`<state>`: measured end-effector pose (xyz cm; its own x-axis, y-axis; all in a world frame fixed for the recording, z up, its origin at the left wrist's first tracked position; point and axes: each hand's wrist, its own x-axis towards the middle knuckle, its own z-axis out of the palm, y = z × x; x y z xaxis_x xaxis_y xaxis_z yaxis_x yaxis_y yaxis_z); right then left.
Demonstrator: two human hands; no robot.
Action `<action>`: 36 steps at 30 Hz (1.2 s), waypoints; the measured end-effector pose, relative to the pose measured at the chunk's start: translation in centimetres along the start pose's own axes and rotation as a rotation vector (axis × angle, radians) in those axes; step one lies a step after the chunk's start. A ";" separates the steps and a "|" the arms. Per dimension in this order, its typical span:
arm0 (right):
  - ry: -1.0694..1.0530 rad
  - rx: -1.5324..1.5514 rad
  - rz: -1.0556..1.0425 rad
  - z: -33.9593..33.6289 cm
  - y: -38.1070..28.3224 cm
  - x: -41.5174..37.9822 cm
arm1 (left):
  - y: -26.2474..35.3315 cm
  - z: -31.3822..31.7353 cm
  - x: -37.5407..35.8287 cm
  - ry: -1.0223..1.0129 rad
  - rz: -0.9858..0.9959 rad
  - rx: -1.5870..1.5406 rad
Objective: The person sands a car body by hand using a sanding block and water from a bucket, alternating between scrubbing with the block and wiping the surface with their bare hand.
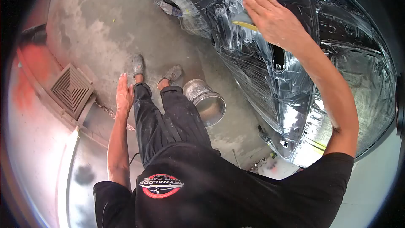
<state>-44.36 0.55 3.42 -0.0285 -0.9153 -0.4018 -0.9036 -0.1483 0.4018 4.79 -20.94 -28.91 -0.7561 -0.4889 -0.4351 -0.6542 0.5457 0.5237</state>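
Observation:
My right hand (pixel 276 21) lies flat on a glossy black car panel (pixel 270 74) smeared with whitish wet streaks. Under the palm and at the fingertips show the edges of a thin yellow sheet or pad (pixel 245 25); most of it is hidden, so its exact kind cannot be told. An oval hole (pixel 278 57) in the panel opens just below the wrist. At the left, my left hand (pixel 124 94) hangs beside my leg over the floor, its fingers stretched out and holding nothing.
A dirt-stained bucket (pixel 206 101) stands on the wet concrete floor (pixel 101 21) beside my legs. Crumpled plastic sheeting (pixel 177 0) borders the panel. A square vent grille (pixel 72 89) sits near the wall at left, above a bright light tube (pixel 67 177).

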 end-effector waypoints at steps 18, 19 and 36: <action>0.072 0.057 0.037 -2.5 4.9 -5.6 | -0.9 0.1 1.0 0.017 -0.012 -0.054; 0.092 0.093 0.069 -2.5 5.3 -6.6 | -0.9 0.3 0.8 0.005 -0.019 -0.040; 0.098 -0.146 0.160 1.9 -4.0 0.1 | -1.9 0.7 -0.2 0.008 -0.067 -0.068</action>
<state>-41.58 1.80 0.24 -0.1181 -0.9625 -0.2442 -0.8193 -0.0445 0.5716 6.18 -21.37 -30.34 -0.7104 -0.5282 -0.4652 -0.7003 0.4644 0.5421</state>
